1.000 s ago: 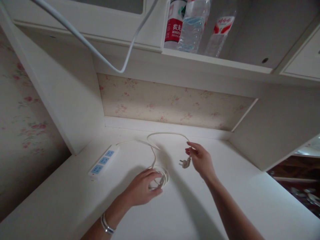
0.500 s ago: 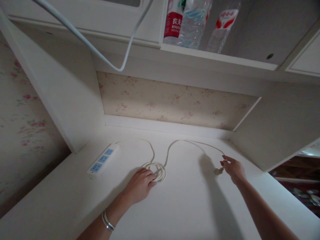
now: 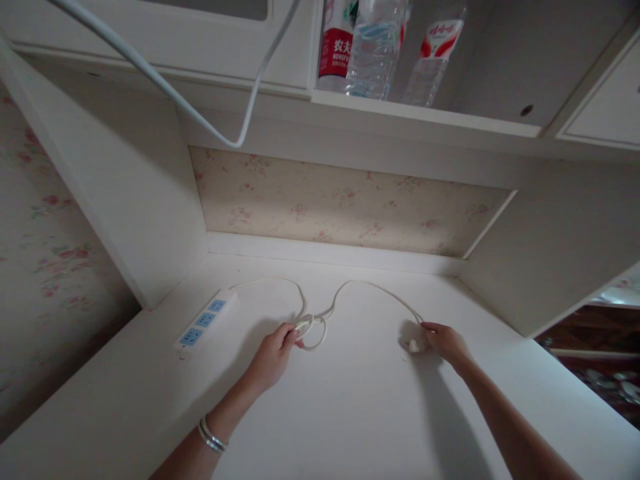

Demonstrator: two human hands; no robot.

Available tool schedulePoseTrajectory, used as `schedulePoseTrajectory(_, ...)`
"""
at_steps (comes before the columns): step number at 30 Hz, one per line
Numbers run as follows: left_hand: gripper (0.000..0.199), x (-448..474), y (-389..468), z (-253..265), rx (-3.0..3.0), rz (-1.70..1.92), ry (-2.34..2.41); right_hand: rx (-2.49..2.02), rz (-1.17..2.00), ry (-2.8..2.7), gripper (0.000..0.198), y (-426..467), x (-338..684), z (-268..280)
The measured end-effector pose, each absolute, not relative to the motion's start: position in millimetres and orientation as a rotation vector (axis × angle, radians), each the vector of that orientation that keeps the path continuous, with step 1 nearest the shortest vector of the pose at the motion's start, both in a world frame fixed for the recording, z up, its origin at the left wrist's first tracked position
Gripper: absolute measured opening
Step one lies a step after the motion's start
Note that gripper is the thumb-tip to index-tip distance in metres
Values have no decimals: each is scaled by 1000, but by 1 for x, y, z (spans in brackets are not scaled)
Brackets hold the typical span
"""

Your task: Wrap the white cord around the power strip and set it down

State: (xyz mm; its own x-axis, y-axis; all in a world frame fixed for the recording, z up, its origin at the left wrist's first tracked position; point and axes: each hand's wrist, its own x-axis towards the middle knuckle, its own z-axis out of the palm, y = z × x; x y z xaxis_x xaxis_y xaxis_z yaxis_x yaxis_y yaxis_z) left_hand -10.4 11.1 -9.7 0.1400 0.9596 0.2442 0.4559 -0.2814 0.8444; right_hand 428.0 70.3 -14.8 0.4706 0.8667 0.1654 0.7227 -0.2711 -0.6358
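Note:
In the head view, a white power strip [image 3: 204,321] with blue sockets lies at the left of the white desktop. Its pale cord [image 3: 320,339] runs to loose loops near the middle, then on to the right. My left hand [image 3: 276,350] is closed, pinching the loops at their left side. My right hand [image 3: 445,341] is closed on the cord close to its plug end. The white plug [image 3: 414,345] shows just left of those fingers, low over the desktop. Fingertips under the cord are partly hidden.
Plastic bottles [image 3: 373,57] stand on the open shelf above the desk. A thick white cable [image 3: 200,117] hangs in front of the upper cabinet. Side panels [image 3: 565,233] bound the desk, with a flowered wall panel [image 3: 345,203] behind.
My left hand has gone from resting over the coil to gripping its loops, which are now looser and lifted. My right hand has moved left with the plug end.

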Motion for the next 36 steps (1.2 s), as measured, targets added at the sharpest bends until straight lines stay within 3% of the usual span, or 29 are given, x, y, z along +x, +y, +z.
schedulePoseTrajectory(7, 31, -9, 9, -7, 1710, 1024, 1358, -1951, 261, -1504, 29, 69, 373, -5)
schedulePoseTrajectory(12, 28, -7, 5, -3, 1744, 976, 1290, -1476, 1056, -1507, 42, 30, 253, -3)
schedulePoseTrajectory(14, 25, -6, 4, -2, 1829, 965, 1223, -1361, 1229, -1480, 46, 17, 209, -6)
schedulePoseTrajectory(18, 23, -6, 5, -3, 1967, 938, 1134, -1342, 1134, -1472, 52, 10, 163, -18)
schedulePoseTrajectory(24, 13, -5, 4, -7, 1976, 941, 1171, -1349, 1129, -1351, 38, 21, 170, -41)
schedulePoseTrajectory(36, 18, -8, -1, 3, 1984, 802, 1057, -1230, 997, -1060, 46, 44, 194, -64)
